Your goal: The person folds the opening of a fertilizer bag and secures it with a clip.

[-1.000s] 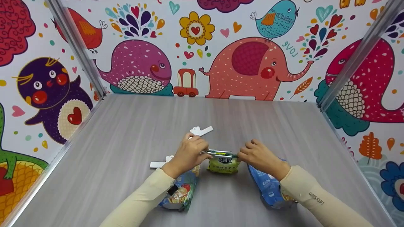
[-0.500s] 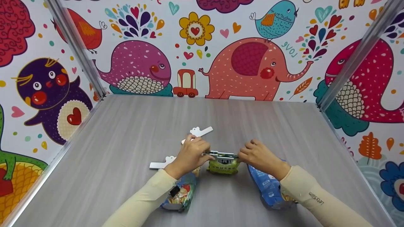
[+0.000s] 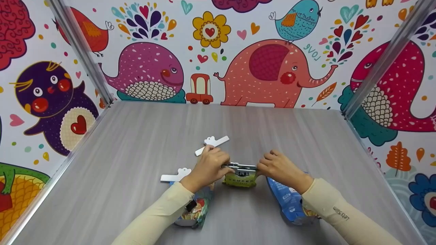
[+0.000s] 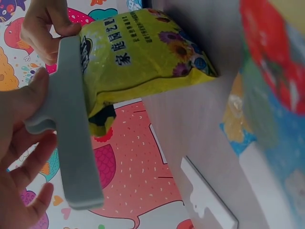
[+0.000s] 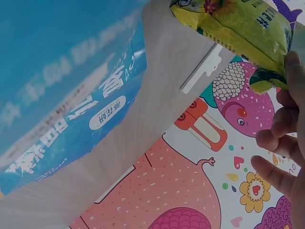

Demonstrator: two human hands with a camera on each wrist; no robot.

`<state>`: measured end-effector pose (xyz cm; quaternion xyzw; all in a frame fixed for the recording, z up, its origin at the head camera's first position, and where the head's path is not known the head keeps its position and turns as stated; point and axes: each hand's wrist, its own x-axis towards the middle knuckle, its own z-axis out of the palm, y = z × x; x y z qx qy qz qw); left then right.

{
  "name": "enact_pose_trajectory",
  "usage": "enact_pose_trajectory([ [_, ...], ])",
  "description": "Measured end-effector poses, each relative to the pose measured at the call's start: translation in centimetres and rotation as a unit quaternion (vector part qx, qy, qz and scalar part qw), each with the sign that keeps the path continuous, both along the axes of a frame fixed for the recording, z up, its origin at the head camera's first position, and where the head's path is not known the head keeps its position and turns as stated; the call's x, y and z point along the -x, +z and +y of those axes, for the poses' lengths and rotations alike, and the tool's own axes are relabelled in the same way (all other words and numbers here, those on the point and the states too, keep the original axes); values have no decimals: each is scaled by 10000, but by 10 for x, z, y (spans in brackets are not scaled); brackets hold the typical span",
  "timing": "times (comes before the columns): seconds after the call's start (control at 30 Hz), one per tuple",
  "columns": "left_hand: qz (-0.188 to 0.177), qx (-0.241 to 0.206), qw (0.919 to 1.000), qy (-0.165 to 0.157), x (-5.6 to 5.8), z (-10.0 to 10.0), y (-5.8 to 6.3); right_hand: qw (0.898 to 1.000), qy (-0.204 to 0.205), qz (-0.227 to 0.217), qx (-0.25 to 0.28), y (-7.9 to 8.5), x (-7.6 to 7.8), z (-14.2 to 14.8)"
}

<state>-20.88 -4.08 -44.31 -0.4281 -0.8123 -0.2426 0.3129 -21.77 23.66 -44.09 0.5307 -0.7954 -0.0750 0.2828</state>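
Yellow-green plastic: the garden-fertiliser packet (image 4: 138, 52) is being held upright between the hands; table contact unclear. Just changed: the left hand (image 3: 211, 165) is edging toward the right hand (image 3: 281, 170), so the grey-white bag clip (image 4: 78, 133) is apparently being worked across the packet's mouth. Left hand is pinching the clip's handle, outer fingers loose; right hand is pinching the packet's top corner, other fingers half-curled. Versus one second ago, the far white clip (image 3: 222, 140), just beyond the left hand, is showing more; the right hand is holding position.
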Motion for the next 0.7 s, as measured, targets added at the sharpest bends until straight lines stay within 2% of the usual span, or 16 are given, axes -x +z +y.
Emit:
enact_pose_trajectory([
  [0.7,-87,105,9999,63,1,4,-2,9999,-99,-126,36,0,-1,0],
])
